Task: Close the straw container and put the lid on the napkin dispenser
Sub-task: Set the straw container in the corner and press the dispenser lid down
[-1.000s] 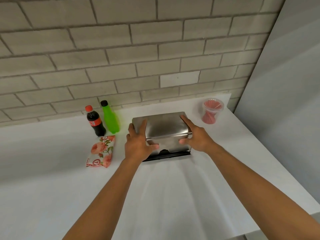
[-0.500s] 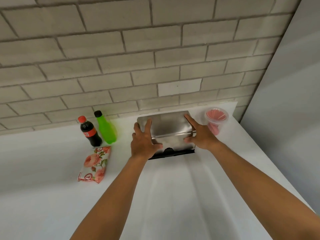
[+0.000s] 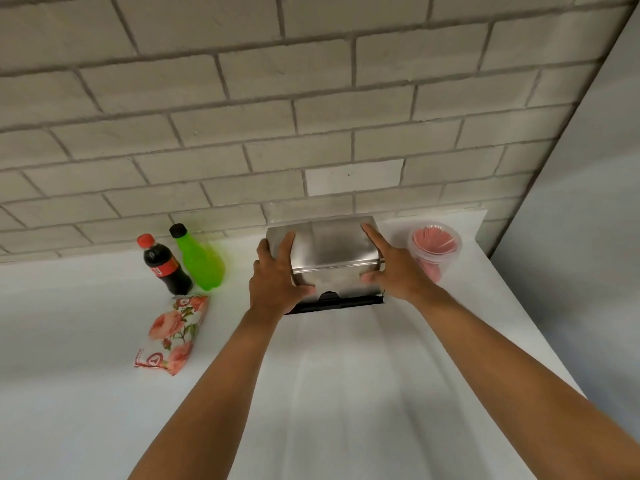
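A steel napkin dispenser lid (image 3: 329, 251) sits over a black base (image 3: 339, 303) at the back of the white counter (image 3: 346, 393). My left hand (image 3: 277, 275) grips the lid's left end, fingers on top and thumb on the front. My right hand (image 3: 394, 268) grips its right end the same way. A clear round straw container (image 3: 437, 247) with pink straws stands to the right of the dispenser, a clear lid on top of it.
A cola bottle (image 3: 164, 265) and a green bottle (image 3: 199, 258) stand at the back left. A flowered napkin pack (image 3: 171, 334) lies in front of them. A brick wall runs behind, and a grey wall (image 3: 581, 237) bounds the counter's right side.
The view has tilted upward, showing more wall. Both hands stay on the dispenser lid, which sits at the same spot on its base.
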`<move>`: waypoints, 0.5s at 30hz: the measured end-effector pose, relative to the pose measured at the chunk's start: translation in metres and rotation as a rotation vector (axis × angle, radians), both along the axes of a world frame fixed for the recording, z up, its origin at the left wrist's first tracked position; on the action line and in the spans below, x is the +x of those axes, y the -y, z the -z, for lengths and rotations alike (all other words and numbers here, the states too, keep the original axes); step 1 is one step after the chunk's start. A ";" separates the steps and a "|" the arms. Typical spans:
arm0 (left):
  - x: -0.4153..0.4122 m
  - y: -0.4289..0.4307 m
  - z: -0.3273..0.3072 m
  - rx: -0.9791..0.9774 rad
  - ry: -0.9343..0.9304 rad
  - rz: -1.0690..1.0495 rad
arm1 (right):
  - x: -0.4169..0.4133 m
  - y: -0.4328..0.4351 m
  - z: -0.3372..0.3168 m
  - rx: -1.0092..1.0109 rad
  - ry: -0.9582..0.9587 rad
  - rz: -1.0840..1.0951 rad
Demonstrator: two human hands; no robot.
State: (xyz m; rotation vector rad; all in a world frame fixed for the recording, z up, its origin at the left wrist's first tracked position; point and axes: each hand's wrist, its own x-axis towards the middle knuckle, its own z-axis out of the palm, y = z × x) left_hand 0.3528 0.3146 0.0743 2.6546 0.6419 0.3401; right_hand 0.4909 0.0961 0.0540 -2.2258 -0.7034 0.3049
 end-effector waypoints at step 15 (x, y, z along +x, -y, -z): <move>0.014 -0.010 0.006 0.029 0.004 0.010 | 0.005 0.000 -0.002 0.021 -0.015 -0.025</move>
